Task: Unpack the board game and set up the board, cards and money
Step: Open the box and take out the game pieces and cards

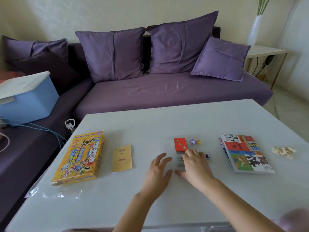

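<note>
A clear plastic bag (168, 145) lies mid-table holding a red card deck (180, 144), a purple star token (192, 141), a yellow piece (199, 142) and a banknote bundle (180, 161). My right hand (194, 165) rests on the bag, fingers spread over the notes just below the red deck. My left hand (158, 169) lies flat with straight fingers on the bag's left side. The folded game board (245, 153) sits to the right. The yellow game box (80, 156) lies at the left, with a tan rules booklet (122, 158) beside it.
A white table (150, 123) carries everything; crumpled clear wrap (55, 193) lies at its front left, and a small beige pile (283, 151) near the right edge. A purple sofa (167, 92) stands behind, with a blue lidded bin (28, 101) at left.
</note>
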A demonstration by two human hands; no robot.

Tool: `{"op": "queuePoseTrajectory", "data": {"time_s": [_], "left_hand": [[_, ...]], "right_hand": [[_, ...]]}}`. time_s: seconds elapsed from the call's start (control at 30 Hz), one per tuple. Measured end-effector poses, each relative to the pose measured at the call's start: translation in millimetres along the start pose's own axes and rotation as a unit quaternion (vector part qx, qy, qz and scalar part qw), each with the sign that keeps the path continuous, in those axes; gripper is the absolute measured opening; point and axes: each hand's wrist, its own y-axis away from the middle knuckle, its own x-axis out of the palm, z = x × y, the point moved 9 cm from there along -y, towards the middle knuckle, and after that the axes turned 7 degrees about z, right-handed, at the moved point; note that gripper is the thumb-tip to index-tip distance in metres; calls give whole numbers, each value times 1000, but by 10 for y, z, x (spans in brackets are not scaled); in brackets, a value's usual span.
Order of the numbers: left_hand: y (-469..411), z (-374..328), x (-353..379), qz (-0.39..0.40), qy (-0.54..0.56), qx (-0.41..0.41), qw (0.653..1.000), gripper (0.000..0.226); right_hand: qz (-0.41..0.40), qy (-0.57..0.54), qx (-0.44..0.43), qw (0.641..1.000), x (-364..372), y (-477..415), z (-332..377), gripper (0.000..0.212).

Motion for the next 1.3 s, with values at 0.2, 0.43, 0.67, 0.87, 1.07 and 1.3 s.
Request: {"op": "queuePoseTrajectory", "data": {"time_s": [0.2,0.43,0.67,0.87,1.07,1.3], "left_hand": [[99,18,19,-78,17,-18,997,25],[180,-42,11,-89,8,-8,996,25],[226,-52,0,-90,-1,-6,996,25],[246,-88,35,-83,-13,9,996,22],[233,-71,45,-74,-4,0,997,26],[234,-113,-19,-58,15,-4,998,43]], "right_hand": [[-28,-20,9,999,127,-20,1,56],[-68,-44,-45,996,127,3,-30,51],[17,-75,-67,995,-7,-2,-63,34],[119,-124,-34,984,22,-35,-218,31],[178,-224,-58,956,-91,-61,-279,10],[56,-293,-82,951,-479,71,-271,8]]}}
